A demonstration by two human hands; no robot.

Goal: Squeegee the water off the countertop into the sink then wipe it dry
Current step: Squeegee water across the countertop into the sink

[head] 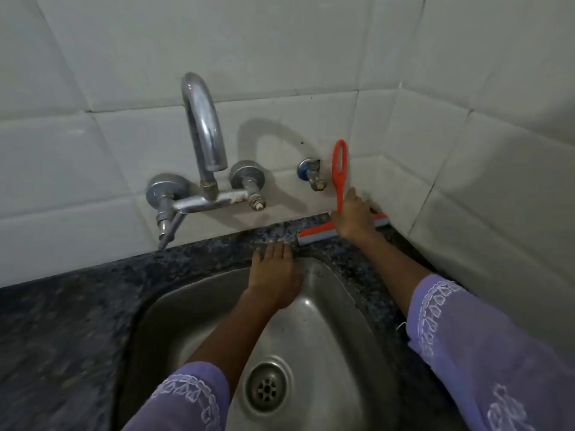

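steel sink (pixel 351 309) holds only its drain (pixel 266 387). right hand (pixel 353 214) grips the orange squeegee (pixel 337 194) on the tabletop (pixel 77 306); left hand (pixel 273 269) rests flat, fingers straight, on the sink's rim.

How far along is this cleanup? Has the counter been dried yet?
Still at the squeegee stage. The right hand grips the orange squeegee, its blade on the countertop against the back wall, right of the sink. The left hand rests flat across the sink's back rim. No cloth is in view, so drying looks not yet begun. Whether any strip is already cleared of water, I cannot tell.
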